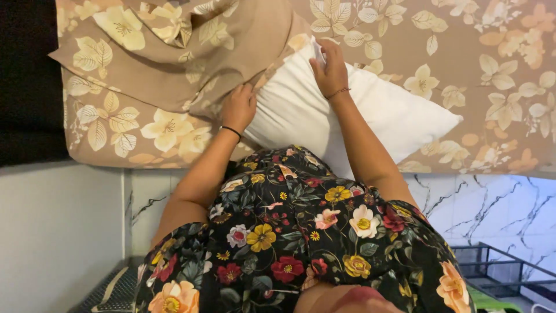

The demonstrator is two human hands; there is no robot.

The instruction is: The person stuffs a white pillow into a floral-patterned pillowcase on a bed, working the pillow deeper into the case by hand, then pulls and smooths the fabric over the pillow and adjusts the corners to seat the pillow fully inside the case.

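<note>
Left hand (238, 107) pinches the floral pillowcase (174, 69) edge, right hand (331, 72) grips the white pillow (376, 116) top — pillow's long axis runs toward right of frame.

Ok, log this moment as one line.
left hand: gripping floral pillowcase | right hand: pressing white pillow into it | bed sheet: beneath

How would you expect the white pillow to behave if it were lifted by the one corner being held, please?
The white pillow would probably sag and fold, since it looks soft and plump. It likely weighs little for its bulk. The right hand pinches its corner; the left hand grips the floral pillowcase.
</note>
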